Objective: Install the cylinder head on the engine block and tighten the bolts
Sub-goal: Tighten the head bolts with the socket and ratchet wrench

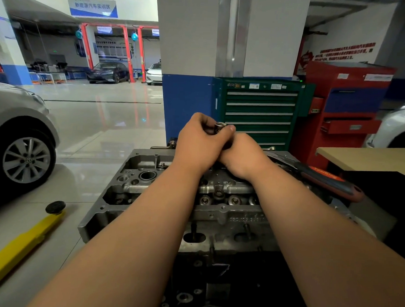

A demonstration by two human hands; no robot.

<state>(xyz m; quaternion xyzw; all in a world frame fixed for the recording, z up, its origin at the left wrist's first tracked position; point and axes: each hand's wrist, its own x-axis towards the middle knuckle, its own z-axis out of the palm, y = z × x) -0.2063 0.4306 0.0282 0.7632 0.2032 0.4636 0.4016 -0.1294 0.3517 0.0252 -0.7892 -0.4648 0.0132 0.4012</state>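
A chrome socket (220,127) is being pinched upright by the left hand (202,142), directly above the cylinder head (220,200), which is lying crosswise below. Whether anything is being grasped by the right hand (245,156) cannot be told.

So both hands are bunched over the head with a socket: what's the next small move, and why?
Probably press the socket onto the dark part, mostly hidden, at the right hand. The left hand pinches the socket above the cylinder head, and the red-handled wrench lies untouched to the right.
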